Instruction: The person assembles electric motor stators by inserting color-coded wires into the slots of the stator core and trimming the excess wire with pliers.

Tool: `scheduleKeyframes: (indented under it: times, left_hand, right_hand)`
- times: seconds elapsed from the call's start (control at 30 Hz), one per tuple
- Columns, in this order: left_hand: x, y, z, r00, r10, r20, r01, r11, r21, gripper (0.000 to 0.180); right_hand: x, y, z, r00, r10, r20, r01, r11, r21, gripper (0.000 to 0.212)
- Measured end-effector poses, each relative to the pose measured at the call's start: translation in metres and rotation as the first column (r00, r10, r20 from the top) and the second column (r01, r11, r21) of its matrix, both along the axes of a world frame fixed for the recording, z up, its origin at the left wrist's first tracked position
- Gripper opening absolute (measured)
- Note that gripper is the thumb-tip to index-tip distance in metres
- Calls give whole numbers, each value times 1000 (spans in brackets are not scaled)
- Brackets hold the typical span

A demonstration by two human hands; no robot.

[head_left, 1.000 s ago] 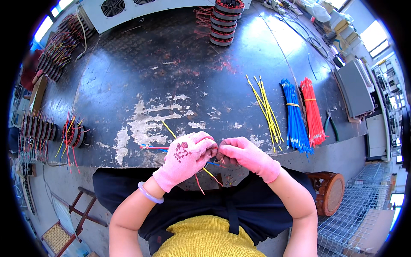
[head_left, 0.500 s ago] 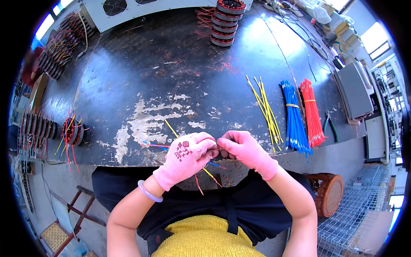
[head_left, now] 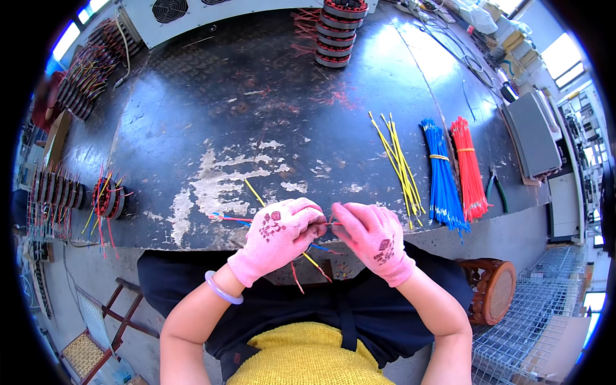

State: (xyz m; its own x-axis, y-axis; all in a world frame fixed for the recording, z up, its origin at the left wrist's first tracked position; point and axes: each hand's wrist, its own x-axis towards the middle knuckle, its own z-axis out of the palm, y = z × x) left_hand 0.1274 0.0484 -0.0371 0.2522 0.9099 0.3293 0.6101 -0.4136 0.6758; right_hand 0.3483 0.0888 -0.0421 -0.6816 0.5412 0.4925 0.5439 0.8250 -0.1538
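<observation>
My left hand [head_left: 282, 231], in a pink glove, is closed around a few coloured wires near the table's front edge. A yellow wire [head_left: 255, 191] slants out above the hand; red and blue ends poke out to its left. Below it hang a red wire [head_left: 297, 279] and a blue wire end [head_left: 319, 248]. My gloved right hand [head_left: 373, 240] is closed just to the right, its fingertips on a thin reddish strand that runs from the left fingers. Whatever else lies inside the left fist is hidden.
Loose yellow wires [head_left: 401, 167], a blue wire bundle [head_left: 443, 186], a red wire bundle [head_left: 470, 179] and pliers [head_left: 497, 191] lie to the right. Stacked motor stators [head_left: 335, 38] stand at the back; a wired stator [head_left: 110, 197] sits left. A wooden drum-shaped stool [head_left: 494, 292] is lower right.
My right hand has turned so that the back of its glove faces up, and its fingertips have drawn slightly away from the left hand. My left hand has barely moved.
</observation>
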Motion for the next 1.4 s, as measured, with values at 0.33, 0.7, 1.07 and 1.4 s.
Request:
scheduleKeyframes:
  times: [0.33,0.7,1.07,1.4]
  left_hand:
    - [-2,-1,-1,1000,-14,-17,14,1000,-4,13]
    - [0,0,1,999,-29,-45,29,1000,0,14]
    - [-1,2,0,998,-42,-42,43,999,26,12]
    - [-1,1,-3,996,-77,-45,78,997,29,14]
  right_hand:
    - [-8,12,16,940,-311,-139,-203,-181,-962,29]
    - [-9,13,20,990,2,-144,-100,731,-675,16]
    - [-7,6,11,1000,13,-7,-13,999,-37,31]
    - [1,2,23,996,-25,-81,-47,628,-777,20]
